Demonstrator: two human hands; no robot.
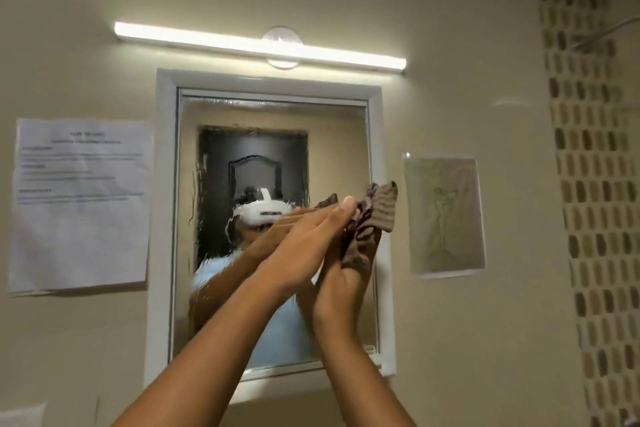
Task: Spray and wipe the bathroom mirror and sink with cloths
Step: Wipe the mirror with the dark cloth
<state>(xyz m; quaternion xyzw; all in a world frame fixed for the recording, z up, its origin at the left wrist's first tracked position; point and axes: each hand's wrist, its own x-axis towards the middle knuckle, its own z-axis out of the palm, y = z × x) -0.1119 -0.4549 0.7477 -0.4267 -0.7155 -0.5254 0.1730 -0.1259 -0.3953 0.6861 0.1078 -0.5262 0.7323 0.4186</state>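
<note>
The mirror (221, 288) hangs in a white frame (162, 218) on the beige wall, and its glass is smeared with wet streaks. Both my arms are raised in front of its right edge. A brown striped cloth (375, 218) is bunched between my hands against that edge. My left hand (304, 239) lies flat with straight fingers pressed on the cloth. Below and behind it, my right hand (341, 284) grips the lower part of the cloth, its fingers hidden in the folds. The sink is out of view.
A lit light bar (259, 45) runs above the mirror. A printed notice (81, 204) is stuck to the wall at the left. A drawing in a clear sleeve (445, 215) hangs at the right. A mosaic tile strip (595, 184) covers the far right wall.
</note>
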